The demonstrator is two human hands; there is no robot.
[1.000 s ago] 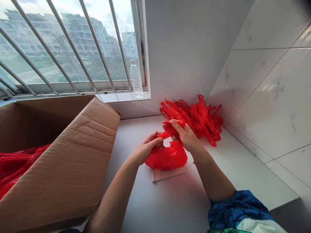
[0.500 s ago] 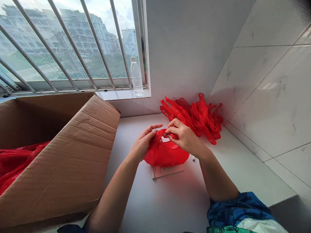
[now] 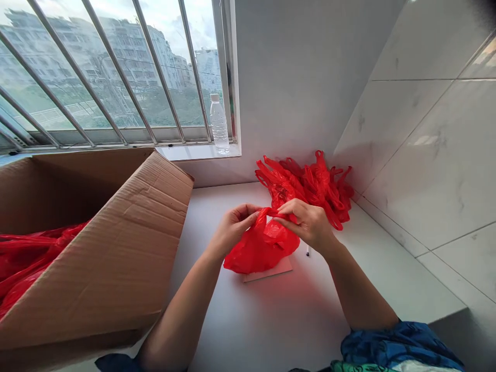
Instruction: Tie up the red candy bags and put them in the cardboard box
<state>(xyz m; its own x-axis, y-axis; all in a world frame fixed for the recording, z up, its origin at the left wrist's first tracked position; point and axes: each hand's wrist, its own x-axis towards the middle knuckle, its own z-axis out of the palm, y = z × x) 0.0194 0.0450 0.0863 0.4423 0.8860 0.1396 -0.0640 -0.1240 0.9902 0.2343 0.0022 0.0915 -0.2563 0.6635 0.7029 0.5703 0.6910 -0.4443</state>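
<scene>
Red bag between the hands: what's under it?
A flat, thin item, its near strip showing. The red bag hides the rest; anything else beneath can't be seen.

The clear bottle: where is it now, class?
In the head view, the bottle stands on the right end of the windowsill, beside the bars, up and left of the red bag pile.

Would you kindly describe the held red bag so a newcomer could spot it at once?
On the white table, right of the big cardboard box, find the pile of red bags. Nearer the person is the held red bag. Unlike the pile and the red plastic inside the box, it is gripped by the left hand and right hand, and partly hides a flat card.
</scene>
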